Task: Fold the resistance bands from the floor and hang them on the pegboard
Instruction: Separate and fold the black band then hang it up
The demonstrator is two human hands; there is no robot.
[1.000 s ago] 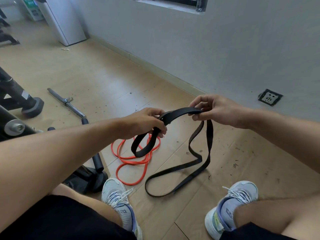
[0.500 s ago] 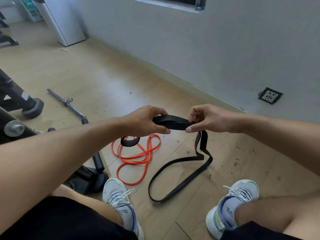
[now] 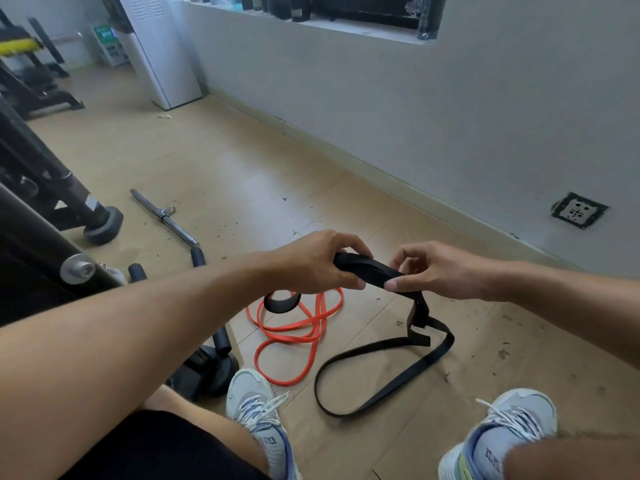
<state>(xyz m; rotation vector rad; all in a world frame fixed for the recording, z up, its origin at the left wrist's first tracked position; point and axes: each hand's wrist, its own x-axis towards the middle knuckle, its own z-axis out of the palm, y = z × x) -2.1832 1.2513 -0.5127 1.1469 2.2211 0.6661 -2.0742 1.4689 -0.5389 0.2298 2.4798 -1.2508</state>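
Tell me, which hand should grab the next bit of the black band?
Probably the right hand: the loose black band trails to the floor below it, while the left hand grips the folded part.

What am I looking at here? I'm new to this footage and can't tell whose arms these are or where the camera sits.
There is no machine: a person wears a camera on the head, looking down at their own arms and shoes. The left hand grips a folded bunch of the black resistance band, and the right hand pinches the same band beside it. The rest of that band trails down onto the wooden floor. An orange resistance band lies loose on the floor. A metal bar and gym equipment lie further left.
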